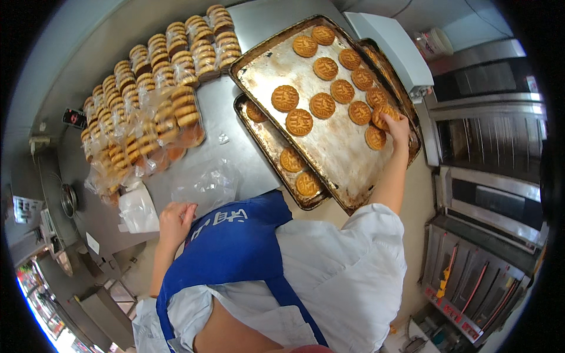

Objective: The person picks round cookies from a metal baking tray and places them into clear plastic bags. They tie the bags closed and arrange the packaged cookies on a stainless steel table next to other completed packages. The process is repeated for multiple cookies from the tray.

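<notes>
My right hand (pixel 395 125) pinches a round, golden-brown stamped pastry (pixel 384 116) at the right side of a large worn baking tray (pixel 347 147). Several more stamped pastries (pixel 322 105) lie spread over that tray, some touching each other. Low on the left, my left hand (pixel 174 223) is closed with curled fingers by the table's near edge. Just beyond its fingertips lies a clear plastic bag (pixel 213 179); whether the fingers grip its edge cannot be made out.
A second tray (pixel 250 141) with pastries pokes out beneath the first. Bagged stacks of pastries (pixel 147 106) fill the steel table's (pixel 229 117) left and back. White plastic bags (pixel 139 209) lie near my left hand. A white machine (pixel 391 53) stands behind the trays, ovens (pixel 488 135) to the right.
</notes>
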`<state>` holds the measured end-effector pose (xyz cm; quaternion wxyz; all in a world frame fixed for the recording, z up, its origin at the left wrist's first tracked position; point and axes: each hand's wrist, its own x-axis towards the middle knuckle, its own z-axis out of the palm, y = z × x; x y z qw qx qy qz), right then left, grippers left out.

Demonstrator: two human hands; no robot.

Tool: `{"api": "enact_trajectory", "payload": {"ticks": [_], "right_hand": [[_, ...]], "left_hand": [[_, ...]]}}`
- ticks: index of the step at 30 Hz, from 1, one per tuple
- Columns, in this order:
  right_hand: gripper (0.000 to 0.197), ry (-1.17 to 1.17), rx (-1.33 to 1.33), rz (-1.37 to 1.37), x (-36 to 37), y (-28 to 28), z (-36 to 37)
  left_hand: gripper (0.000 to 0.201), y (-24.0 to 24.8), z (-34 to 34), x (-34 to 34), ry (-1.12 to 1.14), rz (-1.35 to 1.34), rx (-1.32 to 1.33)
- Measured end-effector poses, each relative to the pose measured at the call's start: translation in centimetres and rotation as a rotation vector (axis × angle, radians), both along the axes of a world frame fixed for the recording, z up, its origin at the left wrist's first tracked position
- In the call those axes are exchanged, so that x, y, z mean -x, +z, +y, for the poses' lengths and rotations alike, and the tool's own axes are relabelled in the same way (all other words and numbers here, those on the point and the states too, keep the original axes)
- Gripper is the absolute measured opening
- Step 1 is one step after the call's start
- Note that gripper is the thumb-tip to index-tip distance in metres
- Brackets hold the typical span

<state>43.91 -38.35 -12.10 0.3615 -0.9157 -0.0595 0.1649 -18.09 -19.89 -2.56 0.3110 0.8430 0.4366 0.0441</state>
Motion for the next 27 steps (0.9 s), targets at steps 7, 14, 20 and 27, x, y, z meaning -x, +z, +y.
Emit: {"api": "enact_trajectory", "payload": {"ticks": [7,14,20,27], "right_hand": [[0.042,-0.077,-0.381,0.087,-2.5,-0.2,2.6],[0.076,-0.080,-0.280,0.357,-0.3,0.7,-0.2],[0.083,0.011,-0.070,0.046,2.8,1.0,3.6],[0.091,-0.024,0.107,-0.329,8.9,3.2,7.2]], "left_hand": [[0.019,-0.4,0.2,1.9,-0.006,-0.017,-0.114],[0.021,0.5,-2.1,4.9,0.031,-0.087,-0.173],[0.021,-0.1,-2.8,5.4,0.246,-0.160,-0.087],[0.020,0.9,-2.1,5.7,0.386,-0.383,0.073]]}}
